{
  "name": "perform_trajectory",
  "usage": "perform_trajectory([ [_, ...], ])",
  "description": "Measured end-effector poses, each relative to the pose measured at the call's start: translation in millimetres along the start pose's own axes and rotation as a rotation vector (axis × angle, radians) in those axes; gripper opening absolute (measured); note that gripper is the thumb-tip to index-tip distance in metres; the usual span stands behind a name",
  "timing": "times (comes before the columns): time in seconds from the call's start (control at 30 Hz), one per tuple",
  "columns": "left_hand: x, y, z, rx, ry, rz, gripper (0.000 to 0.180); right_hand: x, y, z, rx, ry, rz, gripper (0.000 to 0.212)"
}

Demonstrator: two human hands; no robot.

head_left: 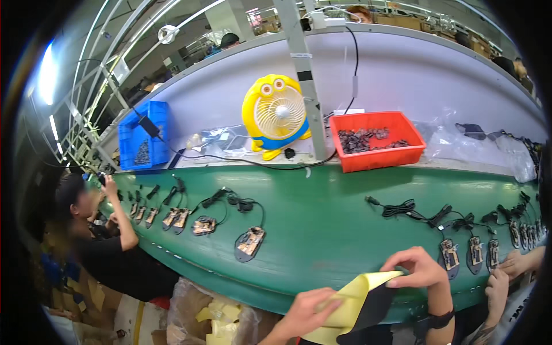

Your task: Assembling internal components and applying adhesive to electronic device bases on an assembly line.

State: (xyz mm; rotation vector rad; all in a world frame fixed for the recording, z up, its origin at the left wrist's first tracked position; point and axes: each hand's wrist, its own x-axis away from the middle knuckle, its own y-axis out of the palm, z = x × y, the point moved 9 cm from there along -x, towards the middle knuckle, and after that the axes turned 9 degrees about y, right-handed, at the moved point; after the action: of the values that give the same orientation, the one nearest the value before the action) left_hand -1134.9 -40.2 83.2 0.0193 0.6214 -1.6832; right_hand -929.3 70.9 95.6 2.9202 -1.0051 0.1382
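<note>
Near the lower edge, between my hands, is a yellow paper sheet (339,307) with a black sheet (376,305) against its right side. My left hand (310,315) grips the yellow sheet's left part, thumb on top. With thumb and fingertips, my right hand (422,269) pinches the upper right corner, where yellow and black meet. The sheet bends upward between the two hands. Whether the black piece is stuck to the yellow one, I cannot tell. On the green belt beyond lies a mouse-shaped base with a circuit board (250,242) and a black cable.
More cabled boards (448,256) line the belt (322,230) on both sides. Behind stand a red bin (376,158) of small dark parts, a yellow fan (276,115) and a blue bin (144,135). Co-workers flank me; a bag of yellow scraps (221,319) stands lower left.
</note>
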Motion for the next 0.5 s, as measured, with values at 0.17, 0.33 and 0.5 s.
perform_trajectory([
  [0.17, -27, -51, 31, -0.224, 0.116, 0.174, 0.029, -4, 15, 11, -0.059, 0.085, -0.047, 0.066],
  [0.33, -48, -86, 75, -0.425, 0.276, 0.295, 0.026, -5, 60, 17, -0.092, 0.192, -0.282, 0.078],
  [0.5, -90, -80, 92, -0.336, 0.448, 0.304, 0.027, -4, 42, 5, -0.261, 0.001, -0.124, 0.062],
])
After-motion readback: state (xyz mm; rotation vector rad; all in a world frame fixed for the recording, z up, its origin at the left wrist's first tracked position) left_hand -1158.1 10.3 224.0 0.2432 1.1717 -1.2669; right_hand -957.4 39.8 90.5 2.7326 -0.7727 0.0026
